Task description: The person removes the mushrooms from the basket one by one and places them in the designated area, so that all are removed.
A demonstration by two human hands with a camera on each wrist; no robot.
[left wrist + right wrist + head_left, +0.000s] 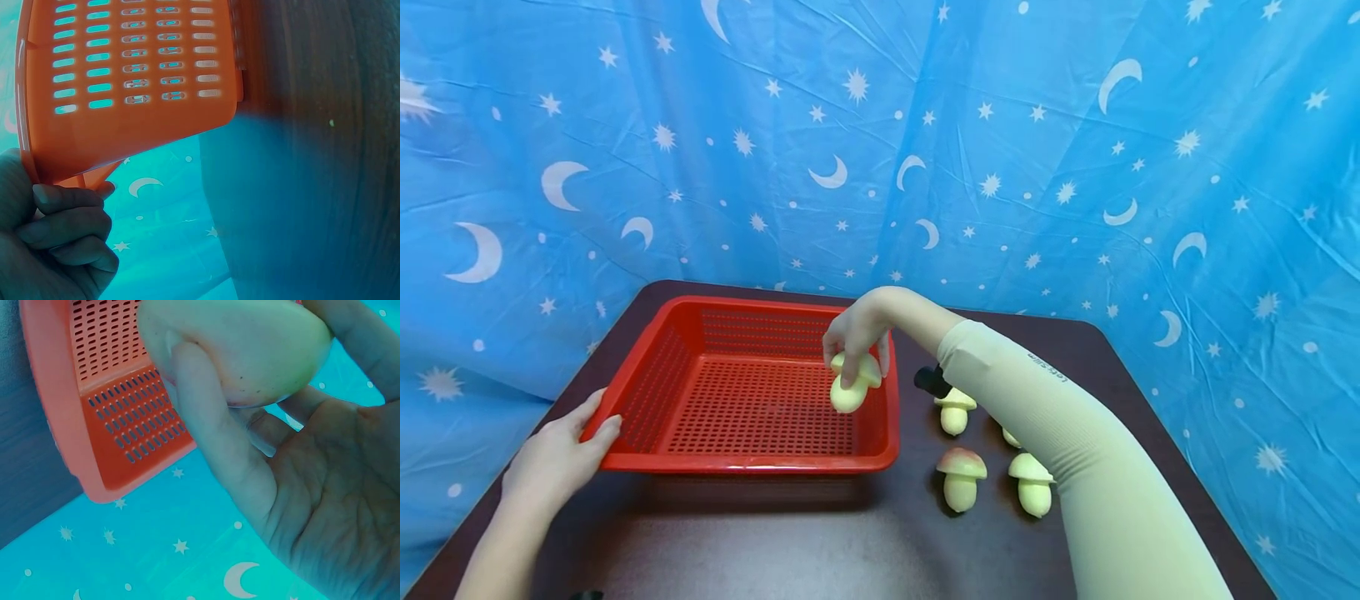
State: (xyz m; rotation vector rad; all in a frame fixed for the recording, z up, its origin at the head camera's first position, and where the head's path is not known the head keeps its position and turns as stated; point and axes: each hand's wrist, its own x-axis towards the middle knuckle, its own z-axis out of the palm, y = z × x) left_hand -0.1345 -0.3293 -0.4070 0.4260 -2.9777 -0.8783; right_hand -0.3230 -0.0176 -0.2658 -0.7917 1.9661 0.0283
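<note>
A red plastic basket (745, 462) with slotted walls and floor sits on the dark table. My left hand (556, 458) grips its rim at the near left corner, thumb and curled fingers around the edge; the left wrist view shows these fingers (72, 215) under the corner. Over the right part of the basket, my right hand (857, 333) holds a pale yellow mushroom (847, 397), its rounded stem hanging below the fingers. In the right wrist view, the thumb presses the mushroom's smooth surface (262, 356), which fills the top of the picture.
Right of the basket stand a red-tinged mushroom (961, 482), a pale mushroom (1034, 487) and another mushroom (954, 419) farther back. My right forearm partly covers one more. A blue curtain (880, 167) with moons and stars hangs behind the table.
</note>
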